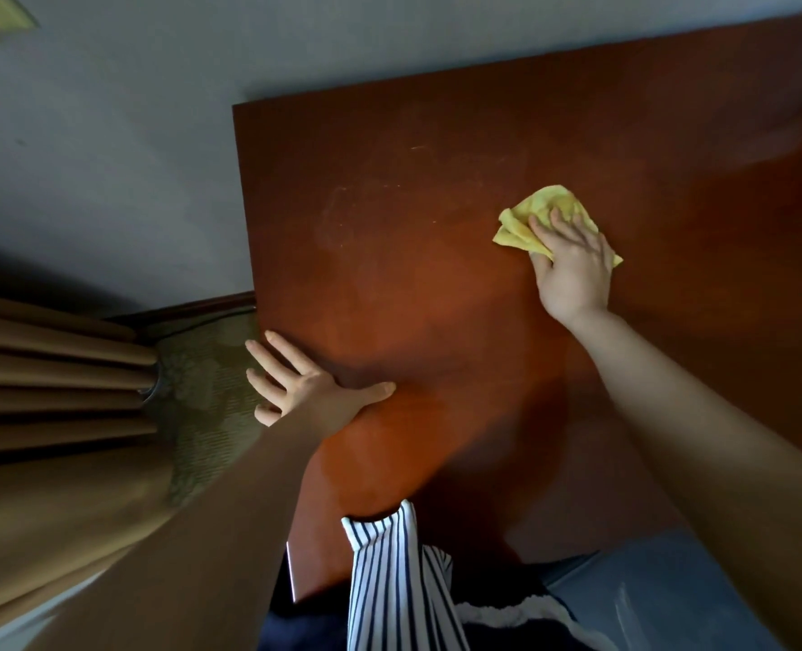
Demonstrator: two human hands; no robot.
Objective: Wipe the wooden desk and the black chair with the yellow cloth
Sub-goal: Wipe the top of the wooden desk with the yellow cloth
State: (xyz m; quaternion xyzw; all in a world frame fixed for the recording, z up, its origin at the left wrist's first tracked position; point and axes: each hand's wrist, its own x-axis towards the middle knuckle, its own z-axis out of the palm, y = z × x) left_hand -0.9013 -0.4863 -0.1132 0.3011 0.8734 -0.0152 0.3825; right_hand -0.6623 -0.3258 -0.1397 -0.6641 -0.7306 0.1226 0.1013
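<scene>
The reddish-brown wooden desk [436, 227] fills the middle and right of the head view, with faint smears on its top. A crumpled yellow cloth [537, 213] lies on the desk at the right. My right hand [572, 265] presses down on the cloth with spread, straight fingers. My left hand [305, 382] rests flat at the desk's left edge, fingers spread past the edge, thumb lying on the wood. The black chair is not in view.
A grey wall [108, 133] runs behind and left of the desk. Tan curtains [51, 382] hang at the left over green patterned carpet [206, 368]. A striped garment [389, 580] hangs at the desk's near edge, with grey fabric [647, 599] at the lower right.
</scene>
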